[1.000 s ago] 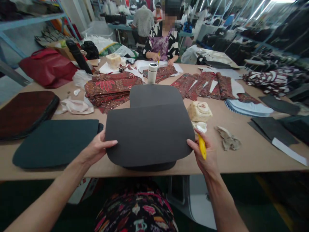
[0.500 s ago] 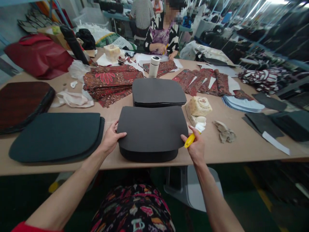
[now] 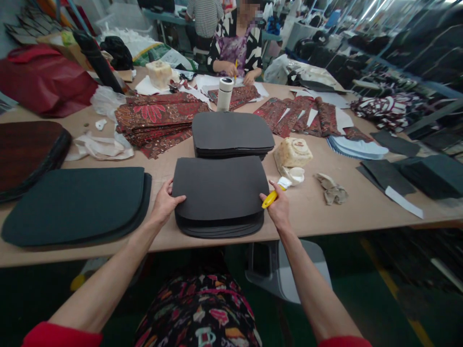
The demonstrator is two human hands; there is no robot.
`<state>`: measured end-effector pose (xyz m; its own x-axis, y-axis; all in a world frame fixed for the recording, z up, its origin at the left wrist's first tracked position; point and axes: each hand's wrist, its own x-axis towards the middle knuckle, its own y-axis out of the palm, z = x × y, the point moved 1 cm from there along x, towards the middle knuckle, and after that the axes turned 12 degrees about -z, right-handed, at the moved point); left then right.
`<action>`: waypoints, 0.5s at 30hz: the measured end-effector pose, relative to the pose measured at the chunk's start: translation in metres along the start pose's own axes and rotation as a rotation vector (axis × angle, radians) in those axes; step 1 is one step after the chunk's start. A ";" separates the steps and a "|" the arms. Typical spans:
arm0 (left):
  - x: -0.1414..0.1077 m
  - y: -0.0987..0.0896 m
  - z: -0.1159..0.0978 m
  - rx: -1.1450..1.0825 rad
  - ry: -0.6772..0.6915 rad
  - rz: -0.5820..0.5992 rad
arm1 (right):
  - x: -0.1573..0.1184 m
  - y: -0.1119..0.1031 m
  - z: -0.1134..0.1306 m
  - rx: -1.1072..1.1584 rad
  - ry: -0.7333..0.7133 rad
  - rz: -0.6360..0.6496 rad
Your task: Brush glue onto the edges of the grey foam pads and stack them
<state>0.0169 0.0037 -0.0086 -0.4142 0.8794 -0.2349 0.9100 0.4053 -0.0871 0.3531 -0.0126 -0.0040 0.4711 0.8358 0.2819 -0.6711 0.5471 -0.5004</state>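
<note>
A dark grey rounded panel lies over a stack of like panels, whose layered front edges show beneath it. At its left edge my left hand is closed, thumb on top and fingers mostly hidden underneath. My right hand pinches the right edge. That same hand also holds a brush with a yellow handle and pale bristles pointing away to the right. Just behind stands a second stack of dark panels.
Dark green panels lie to the left. A stained block-shaped container and a crumpled rag are on the right. Behind are a white flask and patterned fabric pieces. Across the table a person works with a yellow tool.
The held panel has shifted slightly left and away from me relative to the stack, and more of the stack's front edges show. Both hands moved with it, keeping their hold.
</note>
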 end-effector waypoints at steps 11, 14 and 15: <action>-0.001 -0.011 0.009 0.119 0.040 0.000 | -0.006 0.006 -0.004 -0.108 -0.037 0.110; -0.008 -0.013 0.008 0.136 0.033 0.027 | -0.009 0.003 -0.008 -0.126 -0.031 0.133; -0.010 -0.013 0.008 0.139 0.025 0.025 | -0.010 0.002 -0.010 -0.128 -0.026 0.144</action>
<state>0.0096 -0.0123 -0.0129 -0.3901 0.8954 -0.2148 0.9132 0.3463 -0.2150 0.3531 -0.0206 -0.0163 0.3593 0.9069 0.2199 -0.6514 0.4125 -0.6368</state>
